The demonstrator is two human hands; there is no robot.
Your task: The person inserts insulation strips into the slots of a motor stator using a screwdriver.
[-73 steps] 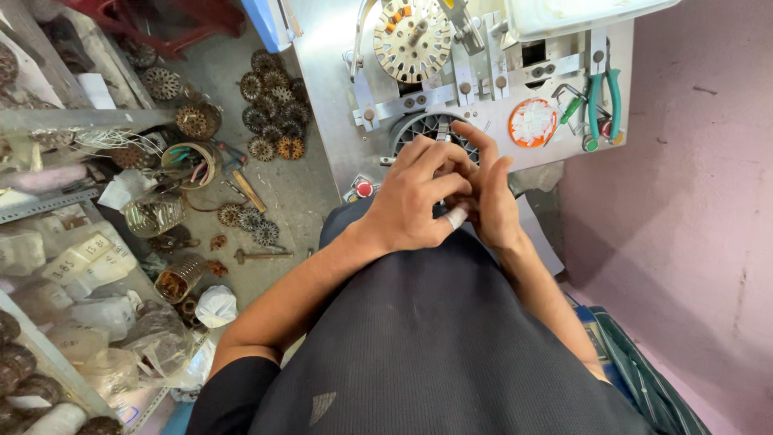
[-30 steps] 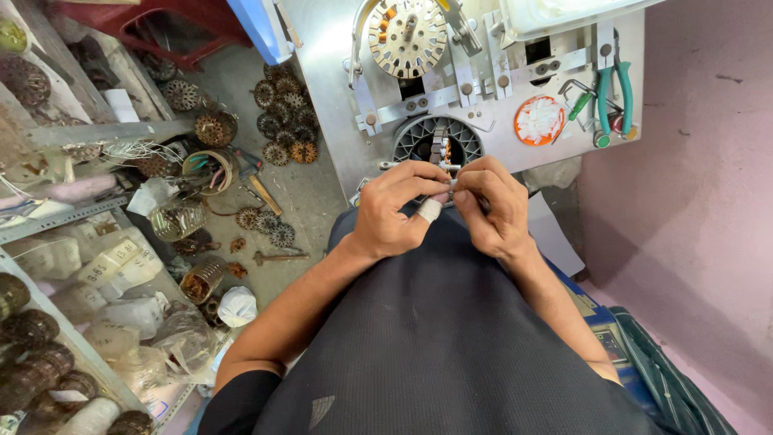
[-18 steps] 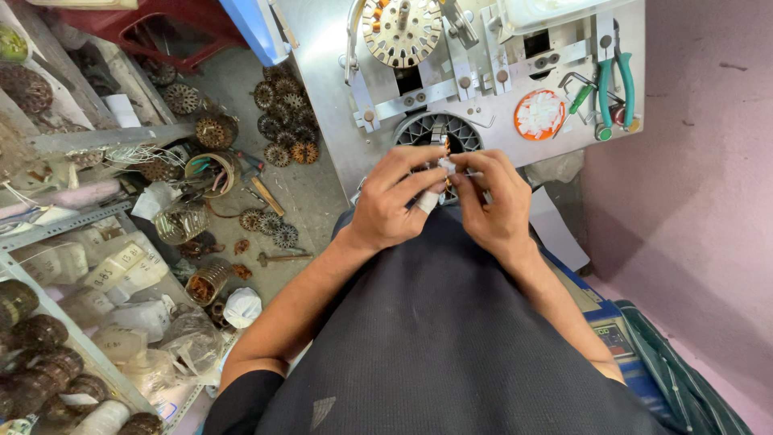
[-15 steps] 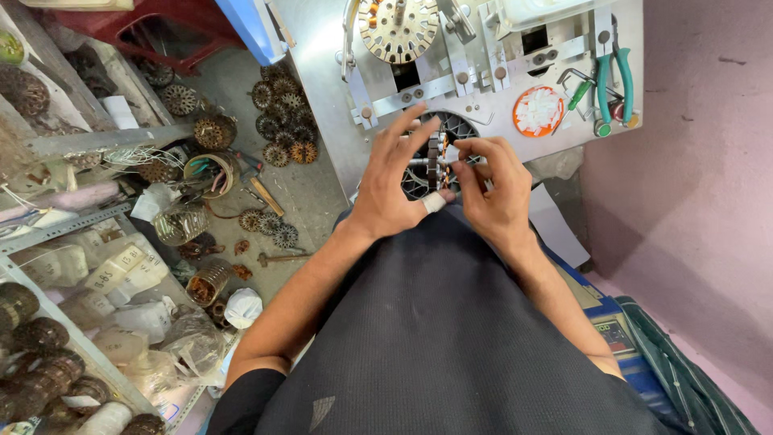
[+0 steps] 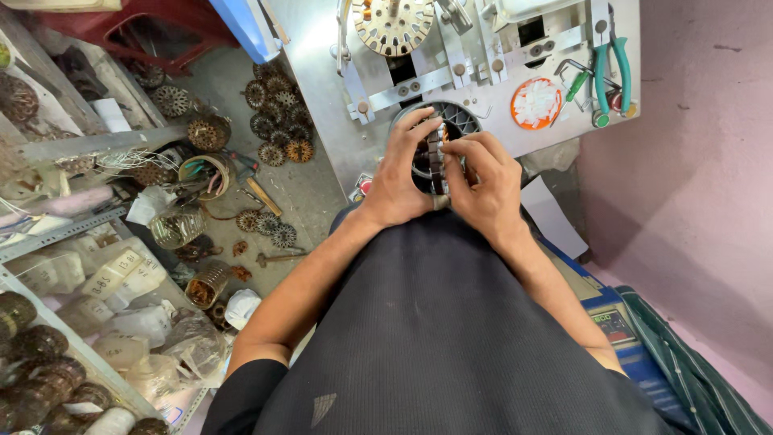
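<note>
My left hand [image 5: 400, 179] and my right hand [image 5: 484, 181] both grip a small round metal stator core [image 5: 436, 158] with slotted teeth, held edge-on between them. The hands meet just above my lap, in front of a grey metal winding machine [image 5: 475, 64]. Directly behind the core sits a dark round slotted opening [image 5: 459, 121] in the machine's plate. A toothed metal disc [image 5: 393, 22] is mounted at the machine's top.
Green-handled pliers [image 5: 609, 68] and a round orange-rimmed lid [image 5: 536, 102] lie on the machine. Several wound stator cores [image 5: 278, 121] litter the floor at left, beside shelves [image 5: 72, 242] of plastic jars and coils. A pink wall [image 5: 700, 161] stands at right.
My hands have risen slightly toward the machine and turned the stator core, which now shows its toothed edge; earlier a small white piece was between my fingers.
</note>
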